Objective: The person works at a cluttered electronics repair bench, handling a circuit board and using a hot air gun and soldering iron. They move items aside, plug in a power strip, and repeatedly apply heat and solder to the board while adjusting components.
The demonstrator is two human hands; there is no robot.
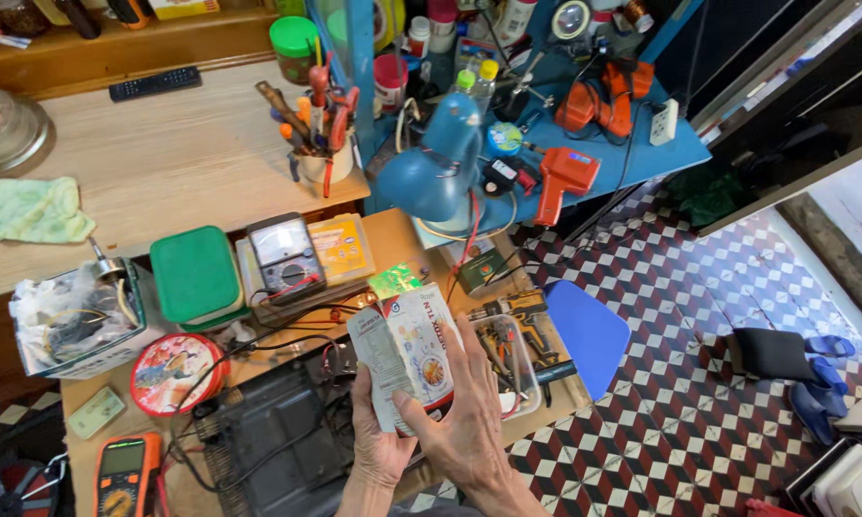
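Both hands meet at lower centre of the frame around one small carton (407,349), white with coloured print. The left hand (378,445) cups it from below, fingers wrapped on its near edge. The right hand (469,412) closes on its right side, thumb across the printed face, so that face is tilted up toward the camera, apparently for reading. The carton is held clear above the table (392,235), touching nothing else.

Directly under the hands lies a dark metal chassis (278,431) with red and black leads running across it. Just right of the carton sits a clear tray (507,359) of pliers, and beyond it a cordless drill (517,306). A green circuit board (394,280) shows just above the carton.

Further left in the frame: an analogue meter (282,254) on a flat case, a green-lidded box (194,273), a round red tin (174,371), and an orange multimeter (124,474) at the lower left corner. A blue desk lamp (436,163) stands at upper centre, its shade pointing down at the work area.
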